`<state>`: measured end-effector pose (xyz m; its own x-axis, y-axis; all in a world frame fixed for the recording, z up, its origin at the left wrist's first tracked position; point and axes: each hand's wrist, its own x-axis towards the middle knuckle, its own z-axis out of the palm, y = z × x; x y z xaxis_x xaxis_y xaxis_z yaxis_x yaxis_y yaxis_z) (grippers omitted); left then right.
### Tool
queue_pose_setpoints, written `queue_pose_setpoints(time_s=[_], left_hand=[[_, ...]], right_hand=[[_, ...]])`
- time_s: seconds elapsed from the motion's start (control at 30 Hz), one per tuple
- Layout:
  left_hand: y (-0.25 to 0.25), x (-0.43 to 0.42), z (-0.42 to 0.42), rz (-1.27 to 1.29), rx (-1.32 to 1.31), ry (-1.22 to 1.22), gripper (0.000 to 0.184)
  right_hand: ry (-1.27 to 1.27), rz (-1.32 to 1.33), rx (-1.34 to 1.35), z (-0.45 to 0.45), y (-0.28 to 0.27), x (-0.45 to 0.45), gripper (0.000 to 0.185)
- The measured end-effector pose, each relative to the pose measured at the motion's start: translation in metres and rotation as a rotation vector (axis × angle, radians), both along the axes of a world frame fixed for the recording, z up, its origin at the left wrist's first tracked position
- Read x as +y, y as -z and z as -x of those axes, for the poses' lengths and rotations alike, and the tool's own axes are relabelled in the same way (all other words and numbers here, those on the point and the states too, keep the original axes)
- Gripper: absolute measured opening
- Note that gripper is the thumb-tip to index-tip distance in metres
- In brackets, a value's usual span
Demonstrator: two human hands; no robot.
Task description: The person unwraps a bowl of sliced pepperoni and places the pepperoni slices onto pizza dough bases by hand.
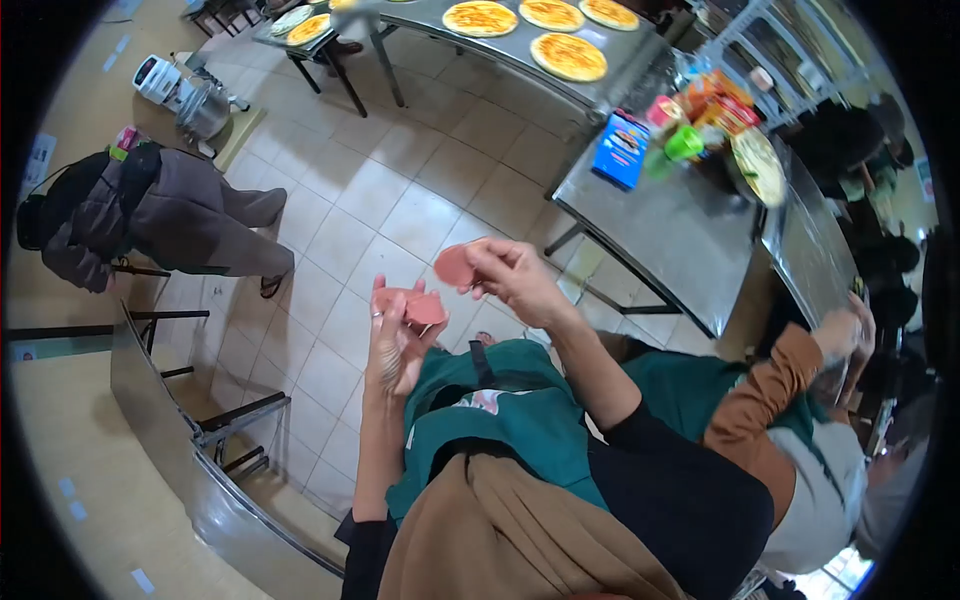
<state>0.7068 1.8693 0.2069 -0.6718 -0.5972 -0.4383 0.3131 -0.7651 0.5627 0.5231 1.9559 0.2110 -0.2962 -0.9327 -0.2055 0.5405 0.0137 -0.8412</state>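
Observation:
My left hand [397,345] is closed around a small stack of pink sliced deli sausage [425,309], held up in front of my green apron [500,420]. To its right, my right hand [512,278] pinches one round sausage slice [455,267] between thumb and fingers. The single slice is apart from the stack and slightly higher in view. Both hands are over the tiled floor, away from the tables.
Sauced pizza bases [568,57] lie on the far metal table. The right table [665,255] bears a blue box [621,150], a green cup [684,143] and packets. A co-worker's sleeve [765,395] is close on my right; another person [170,205] bends at left near a stand mixer [185,95].

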Motion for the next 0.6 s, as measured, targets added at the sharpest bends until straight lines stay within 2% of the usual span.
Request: queue_pose_setpoints(time_s=[0.07, 0.17, 0.27, 0.33, 0.4, 0.47, 0.6], left_hand=[[0.004, -0.034, 0.027, -0.048, 0.039, 0.009, 0.063], [0.017, -0.086, 0.067, -0.079, 0.075, 0.077, 0.053], [0.029, -0.142, 0.114, -0.071, 0.092, 0.236, 0.044], [0.030, -0.180, 0.143, -0.223, 0.168, 0.304, 0.038], [0.026, -0.217, 0.172, -0.215, 0.137, 0.369, 0.035], [0.017, -0.257, 0.198, -0.176, 0.122, 0.452, 0.036], [0.018, -0.321, 0.253, -0.135, 0.154, 0.572, 0.041]], right_hand=[[0.055, 0.035, -0.042, 0.027, -0.002, -0.028, 0.028], [0.157, 0.059, 0.100, 0.059, 0.005, -0.071, 0.028], [0.288, 0.053, 0.366, 0.088, 0.002, -0.117, 0.023], [0.356, 0.082, 0.518, 0.102, 0.007, -0.150, 0.021], [0.430, 0.032, 0.664, 0.114, 0.004, -0.183, 0.018], [0.478, 0.009, 1.006, 0.129, -0.009, -0.215, 0.015], [0.536, 0.029, 0.978, 0.157, -0.004, -0.268, 0.017]])
